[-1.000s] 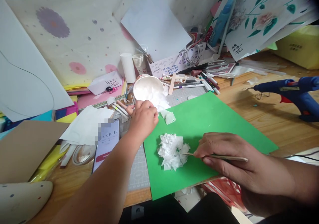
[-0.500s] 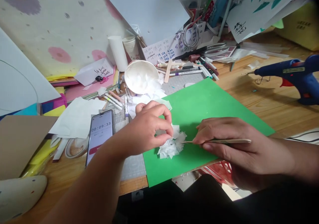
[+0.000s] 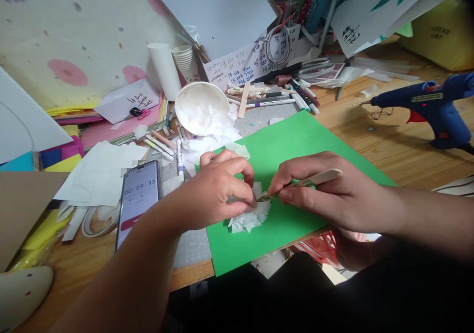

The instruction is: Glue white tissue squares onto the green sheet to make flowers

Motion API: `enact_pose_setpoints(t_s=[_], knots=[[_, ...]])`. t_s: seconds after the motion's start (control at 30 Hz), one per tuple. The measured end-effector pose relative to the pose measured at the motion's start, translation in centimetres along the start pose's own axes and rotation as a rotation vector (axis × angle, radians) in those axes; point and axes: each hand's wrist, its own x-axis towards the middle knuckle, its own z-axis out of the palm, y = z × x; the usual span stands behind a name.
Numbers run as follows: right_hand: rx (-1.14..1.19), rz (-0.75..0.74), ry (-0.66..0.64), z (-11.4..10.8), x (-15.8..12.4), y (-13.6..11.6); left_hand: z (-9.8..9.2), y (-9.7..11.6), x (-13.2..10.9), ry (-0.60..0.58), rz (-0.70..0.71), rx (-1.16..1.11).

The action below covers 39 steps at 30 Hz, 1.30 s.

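Observation:
A clump of crumpled white tissue paper pieces point(image 3: 250, 219) lies on a green sheet point(image 3: 303, 140). Over its far side is my left hand point(image 3: 222, 187), thumb and forefinger pinched together on what looks like a bit of white tissue; the fingertips hide most of it. My right hand point(image 3: 326, 190) grips a flat, pale wooden stick point(image 3: 322, 177) with green print on it. The stick slants down to the left, its tip by the left fingertips at the tissue clump. A separate tissue piece point(image 3: 237, 149) rests on the sheet beyond the left hand.
A tilted white paper bowl point(image 3: 202, 89) spills tissue behind the sheet. Left of my hand lies a phone point(image 3: 138, 195) showing a timer. Markers point(image 3: 274, 102) and a craft stick point(image 3: 244, 100) clutter the back. A blue glue gun point(image 3: 425, 101) stands at right.
My right hand has moved left and tilted the stick up more steeply, bringing its tip to the left fingertips. The left hand keeps its pinch over the clump. The view has shifted slightly.

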Motion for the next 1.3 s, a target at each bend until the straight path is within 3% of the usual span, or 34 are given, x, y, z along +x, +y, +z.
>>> enact_pose_setpoints(t_s=[0.27,0.37,0.53,0.7,0.83,0.93,1.1,1.3], knots=[[-0.099,0.019,-0.104,0.6,0.6,0.4,-0.6,-1.0,-0.2,0.068,-0.124,-0.037],[-0.179,0.015,-0.156,0.6,1.2,-0.1,-0.5,-1.1,0.0,0.048,-0.203,-0.046],[-0.348,-0.030,-0.212,1.3,2.3,-0.6,-0.4,-1.3,0.3,0.029,-0.213,-0.101],[-0.221,0.054,-0.148,1.1,2.6,-0.2,-1.0,-1.6,-0.1,0.099,-0.325,-0.203],[0.053,0.189,0.041,-0.2,1.8,-0.1,-1.4,-1.8,-0.4,0.146,-0.370,-0.240],[0.054,0.129,0.055,-0.5,0.9,-0.4,-1.7,-1.8,-0.8,0.106,-0.332,-0.278],[-0.057,-0.014,-0.073,0.3,0.3,-0.4,-1.7,-1.5,-1.3,-0.173,-0.105,-0.356],[-0.108,-0.046,-0.039,0.9,0.1,0.6,-1.2,-1.1,-1.3,-0.212,0.012,-0.320]])
